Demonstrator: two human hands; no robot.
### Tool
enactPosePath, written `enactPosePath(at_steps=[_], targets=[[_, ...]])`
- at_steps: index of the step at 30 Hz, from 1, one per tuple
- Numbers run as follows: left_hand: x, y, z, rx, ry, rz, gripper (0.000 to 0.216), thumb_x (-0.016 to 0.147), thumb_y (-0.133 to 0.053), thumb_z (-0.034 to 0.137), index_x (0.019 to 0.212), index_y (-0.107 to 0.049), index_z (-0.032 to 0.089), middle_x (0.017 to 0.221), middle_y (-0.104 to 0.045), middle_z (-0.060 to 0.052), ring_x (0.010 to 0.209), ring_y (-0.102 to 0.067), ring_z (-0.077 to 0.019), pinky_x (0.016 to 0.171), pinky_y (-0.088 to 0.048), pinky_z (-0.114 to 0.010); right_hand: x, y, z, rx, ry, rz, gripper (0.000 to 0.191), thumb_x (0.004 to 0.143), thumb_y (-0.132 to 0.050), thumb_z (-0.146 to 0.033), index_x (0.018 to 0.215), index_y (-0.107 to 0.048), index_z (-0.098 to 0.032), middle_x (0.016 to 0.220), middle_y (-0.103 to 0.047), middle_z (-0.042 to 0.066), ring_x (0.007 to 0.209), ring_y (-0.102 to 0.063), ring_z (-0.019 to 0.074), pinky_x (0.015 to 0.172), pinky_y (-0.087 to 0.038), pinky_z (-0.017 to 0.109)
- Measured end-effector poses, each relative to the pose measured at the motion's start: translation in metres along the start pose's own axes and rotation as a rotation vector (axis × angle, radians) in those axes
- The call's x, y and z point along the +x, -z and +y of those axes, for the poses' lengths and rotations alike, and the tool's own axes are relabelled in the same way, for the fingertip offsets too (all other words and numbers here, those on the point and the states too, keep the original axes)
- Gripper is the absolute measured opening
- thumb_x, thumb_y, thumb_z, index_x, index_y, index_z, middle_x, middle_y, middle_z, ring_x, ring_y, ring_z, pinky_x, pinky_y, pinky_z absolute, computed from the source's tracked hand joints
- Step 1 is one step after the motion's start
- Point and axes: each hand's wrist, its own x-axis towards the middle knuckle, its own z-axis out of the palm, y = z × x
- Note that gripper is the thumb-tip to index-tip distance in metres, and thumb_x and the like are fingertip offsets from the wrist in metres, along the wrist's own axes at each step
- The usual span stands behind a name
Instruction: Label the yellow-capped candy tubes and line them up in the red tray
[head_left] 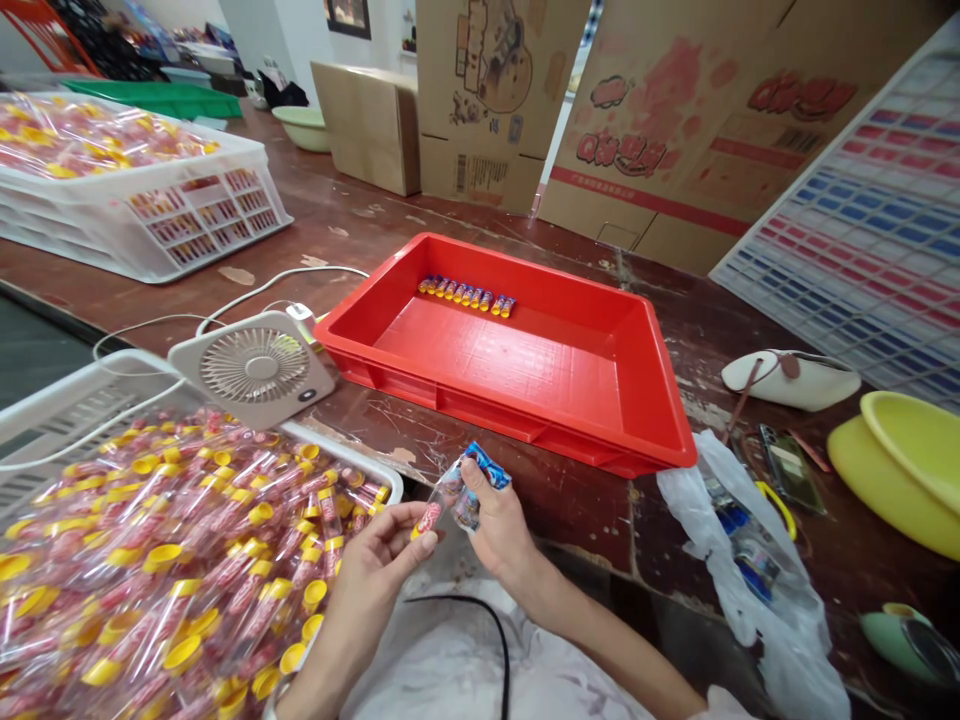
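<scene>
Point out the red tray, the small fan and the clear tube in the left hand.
Red tray point(547, 362): head view, on its bare floor.
Small fan point(264, 370): head view, on the hub of its round grille.
Clear tube point(430, 516): head view, on its red-marked part.

Take the tray point(540, 355) on the table point(337, 215) as the clock's hub, with twelve at its far side. Inside it, a row of packets point(469, 296) lies toward eleven. Outside, a fan point(262, 370) stands at nine, between the tray and the near crate point(71, 440), which sits at eight and holds tubes point(247, 525). A far crate point(90, 220), also filled, sits at ten. Between ten and eleven is a bowl point(304, 128); right beside it, at eleven, a small box point(367, 130). Two big boxes point(652, 120) stand behind the tray, at twelve and one. A rack point(862, 230) is at two, basins point(889, 485) just past three, and a plastic bag point(795, 615) between four and five. The right hand point(499, 515) is at six, the left hand point(386, 550) at seven.
</scene>
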Motion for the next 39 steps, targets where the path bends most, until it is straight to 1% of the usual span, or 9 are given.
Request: enactPosePath(at_steps=[6,9,12,16,21,27,31,35,39], targets=[[0.001,0.001,0.002,-0.003,0.018,-0.054,0.038,0.071,-0.082,0.039,0.101,-0.074,0.018,0.099,-0.073,-0.006,0.085,-0.066,-0.018,0.074,-0.053,-0.025,0.004,0.007,0.001,-0.155,0.091,-0.119,0.033,0.064,-0.087,-0.042,0.07,-0.066,-0.017,0.065,-0.065,-0.002,0.057,-0.055,0.0111,0.059,-0.044,0.025],[0.003,0.002,0.002,-0.018,0.014,-0.039,0.041,0.066,-0.085,0.038,0.099,-0.072,0.018,0.094,-0.072,-0.005,0.081,-0.066,-0.0167,0.073,-0.053,-0.024,0.004,0.009,-0.001,-0.216,0.102,-0.183,0.033,0.063,-0.088,-0.042,0.074,-0.07,-0.017,0.065,-0.064,-0.002,0.058,-0.052,0.0103,0.059,-0.041,0.025],[0.005,0.003,0.0,0.005,-0.059,0.018,0.043,0.062,-0.087,0.034,0.098,-0.07,0.018,0.086,-0.07,-0.002,0.077,-0.066,-0.0155,0.071,-0.053,-0.024,0.003,0.008,-0.003,-0.263,0.107,-0.221,0.038,0.06,-0.088,-0.047,0.077,-0.074,-0.016,0.064,-0.063,-0.001,0.056,-0.049,0.0103,0.056,-0.039,0.025],[0.007,0.003,-0.001,0.02,-0.181,0.062,0.043,0.066,-0.085,0.031,0.103,-0.065,0.021,0.084,-0.07,0.0,0.078,-0.066,-0.0156,0.07,-0.054,-0.023,0.002,0.006,-0.006,-0.326,0.111,-0.293,0.039,0.061,-0.087,-0.05,0.076,-0.075,-0.016,0.056,-0.058,-0.003,0.051,-0.043,0.0092,0.051,-0.032,0.024],[0.003,0.001,0.005,-0.022,-0.177,-0.058,0.04,0.073,-0.081,0.032,0.107,-0.063,0.02,0.085,-0.071,-0.002,0.076,-0.067,-0.0161,0.069,-0.055,-0.024,0.0,0.005,-0.009,-0.348,0.082,-0.382,0.041,0.066,-0.084,-0.053,0.077,-0.075,-0.015,0.056,-0.055,-0.003,0.049,-0.039,0.0082,0.047,-0.028,0.023],[0.002,0.001,0.01,-0.041,-0.124,-0.092,0.038,0.073,-0.082,0.032,0.104,-0.063,0.02,0.084,-0.071,-0.001,0.072,-0.067,-0.0149,0.068,-0.055,-0.024,-0.004,0.004,-0.009,-0.167,0.049,-0.288,0.037,0.061,-0.089,-0.045,0.079,-0.072,-0.017,0.065,-0.058,-0.002,0.053,-0.041,0.0086,0.05,-0.035,0.022],[0.0,-0.002,0.01,-0.063,-0.144,-0.076,0.036,0.073,-0.082,0.032,0.102,-0.063,0.02,0.083,-0.07,-0.001,0.073,-0.066,-0.0156,0.067,-0.054,-0.024,-0.003,0.007,-0.008,-0.195,0.003,-0.331,0.036,0.062,-0.088,-0.045,0.079,-0.074,-0.016,0.064,-0.059,-0.001,0.053,-0.042,0.0089,0.05,-0.033,0.022],[-0.003,-0.003,0.014,-0.077,-0.133,-0.152,0.036,0.078,-0.078,0.034,0.107,-0.061,0.02,0.085,-0.07,-0.003,0.073,-0.067,-0.0167,0.068,-0.054,-0.026,-0.001,0.009,-0.009,-0.263,-0.013,-0.411,0.042,0.064,-0.085,-0.052,0.081,-0.076,-0.015,0.061,-0.059,-0.001,0.05,-0.041,0.0089,0.047,-0.03,0.022],[-0.003,-0.001,0.018,-0.119,-0.037,-0.217,0.039,0.081,-0.075,0.035,0.113,-0.056,0.022,0.083,-0.069,-0.001,0.07,-0.068,-0.0166,0.065,-0.053,-0.027,-0.002,0.009,-0.011,-0.209,0.034,-0.352,0.04,0.061,-0.089,-0.043,0.09,-0.077,-0.017,0.064,-0.061,-0.002,0.052,-0.042,0.0085,0.051,-0.033,0.022]])
